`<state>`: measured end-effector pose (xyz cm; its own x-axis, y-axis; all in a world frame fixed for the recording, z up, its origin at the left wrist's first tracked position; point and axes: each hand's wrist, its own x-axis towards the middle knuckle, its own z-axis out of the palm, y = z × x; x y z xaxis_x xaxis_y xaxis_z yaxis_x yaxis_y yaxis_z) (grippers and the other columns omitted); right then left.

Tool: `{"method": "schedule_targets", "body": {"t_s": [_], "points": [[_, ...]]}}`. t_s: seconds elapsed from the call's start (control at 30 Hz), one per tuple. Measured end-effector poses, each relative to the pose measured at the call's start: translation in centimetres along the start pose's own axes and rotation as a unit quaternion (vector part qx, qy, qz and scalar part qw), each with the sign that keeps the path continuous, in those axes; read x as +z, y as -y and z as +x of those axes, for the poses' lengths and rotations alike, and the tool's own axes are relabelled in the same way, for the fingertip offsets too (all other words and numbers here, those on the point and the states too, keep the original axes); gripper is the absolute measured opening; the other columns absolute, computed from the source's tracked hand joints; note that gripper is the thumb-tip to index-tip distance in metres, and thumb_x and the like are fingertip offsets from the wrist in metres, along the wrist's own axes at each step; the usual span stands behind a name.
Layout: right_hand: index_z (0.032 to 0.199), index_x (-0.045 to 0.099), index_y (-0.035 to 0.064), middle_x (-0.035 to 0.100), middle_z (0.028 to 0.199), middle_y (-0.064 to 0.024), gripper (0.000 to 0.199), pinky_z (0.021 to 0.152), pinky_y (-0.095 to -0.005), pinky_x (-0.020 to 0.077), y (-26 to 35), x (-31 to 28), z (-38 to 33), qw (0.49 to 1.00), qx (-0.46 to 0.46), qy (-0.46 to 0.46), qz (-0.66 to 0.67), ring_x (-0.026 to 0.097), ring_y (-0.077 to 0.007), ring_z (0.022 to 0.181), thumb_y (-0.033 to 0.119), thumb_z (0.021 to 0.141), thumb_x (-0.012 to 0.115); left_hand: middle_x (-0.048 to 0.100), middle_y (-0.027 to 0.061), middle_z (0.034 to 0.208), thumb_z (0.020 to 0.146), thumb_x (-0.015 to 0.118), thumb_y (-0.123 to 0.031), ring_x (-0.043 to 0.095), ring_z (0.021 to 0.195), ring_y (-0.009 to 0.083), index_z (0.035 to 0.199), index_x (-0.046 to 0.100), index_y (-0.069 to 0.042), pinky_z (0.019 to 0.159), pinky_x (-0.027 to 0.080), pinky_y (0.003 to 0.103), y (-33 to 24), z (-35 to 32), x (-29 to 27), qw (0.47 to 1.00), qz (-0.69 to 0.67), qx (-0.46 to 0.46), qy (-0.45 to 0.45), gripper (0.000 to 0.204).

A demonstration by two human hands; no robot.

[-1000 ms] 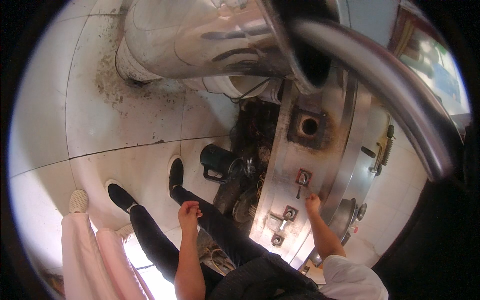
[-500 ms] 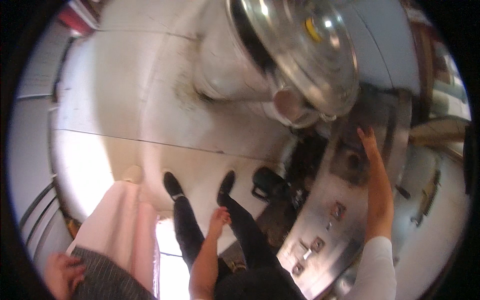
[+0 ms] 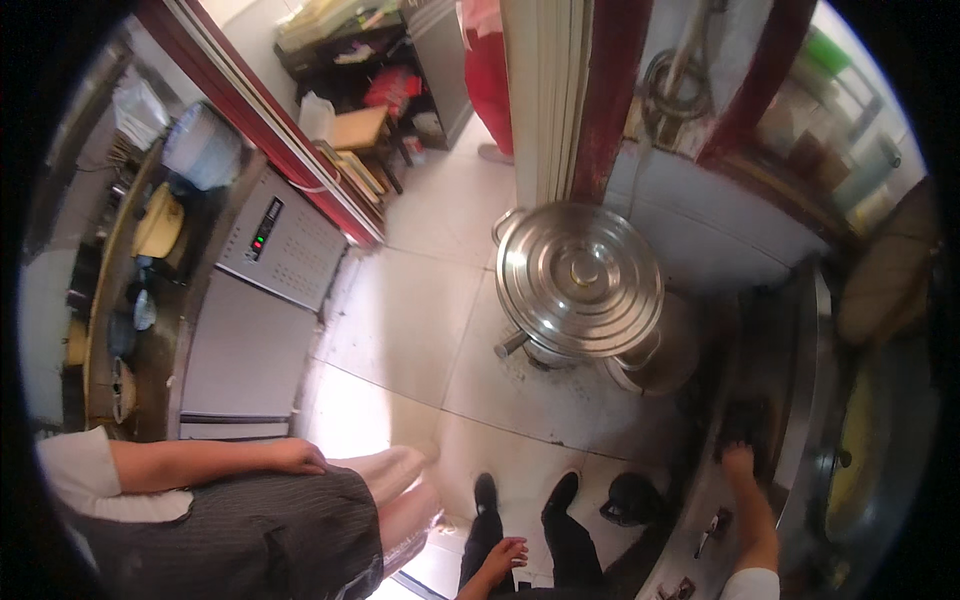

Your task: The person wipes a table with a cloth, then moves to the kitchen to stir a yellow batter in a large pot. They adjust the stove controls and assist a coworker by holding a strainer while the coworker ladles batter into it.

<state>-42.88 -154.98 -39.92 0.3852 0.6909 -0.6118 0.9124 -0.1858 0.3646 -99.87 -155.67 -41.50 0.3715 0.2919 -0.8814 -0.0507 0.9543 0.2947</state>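
My right hand [image 3: 738, 460] reaches along the metal stove front [image 3: 700, 500] at the right, at a dark patch [image 3: 750, 425] in its top. The fingertips merge with this dark patch, so whether they grip anything is unclear. Low in the middle, my left hand [image 3: 508, 553] hangs in front of my dark trousers, fingers loosely bent and apart, with nothing in it. A metal tap-like handle [image 3: 712, 530] sits on the stove front near my right forearm.
Ahead stands a large steel pot with a ridged lid [image 3: 580, 280], a basin [image 3: 665, 350] beside it. A black jug-like container [image 3: 632, 498] rests on the floor by the stove. At left, a co-worker's arm [image 3: 200, 465] and striped apron are close, before a grey cabinet [image 3: 235, 340].
The view has tilted up, bringing in the doorway and the left shelves. My right hand's spread fingers have come down to the dark patch. The co-worker shows more fully at left.
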Motion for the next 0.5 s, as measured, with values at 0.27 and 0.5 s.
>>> {"method": "schedule_targets", "body": {"t_s": [0.27,0.5], "points": [[0.095,0.060,0.0000,0.055,0.101,-0.0155,0.024,0.086,-0.0350,0.0393,-1.6,3.6,3.0,0.971,0.025,-0.228,-0.063,0.051,-0.0261,0.098,0.011,0.079,0.046,0.050,0.0010,0.075,0.085,0.055,-0.018,0.048,0.065,0.0095,0.106,0.049,-0.004,0.058,0.044,0.023,-0.3,-3.3,-1.2,0.976,0.199,0.089,0.023,0.026],[0.077,0.066,0.0093,0.063,0.080,-0.0098,0.020,0.074,-0.0416,0.0445,15.0,11.9,-10.9,0.956,-0.208,-0.011,0.208,0.059,-0.0279,0.077,0.024,0.064,0.063,0.050,0.0013,0.077,0.082,0.055,-0.015,0.047,0.061,0.0107,0.102,0.049,-0.006,0.053,0.043,0.024,-3.0,-9.0,-0.7,0.974,0.214,0.072,0.035,0.023]]}}
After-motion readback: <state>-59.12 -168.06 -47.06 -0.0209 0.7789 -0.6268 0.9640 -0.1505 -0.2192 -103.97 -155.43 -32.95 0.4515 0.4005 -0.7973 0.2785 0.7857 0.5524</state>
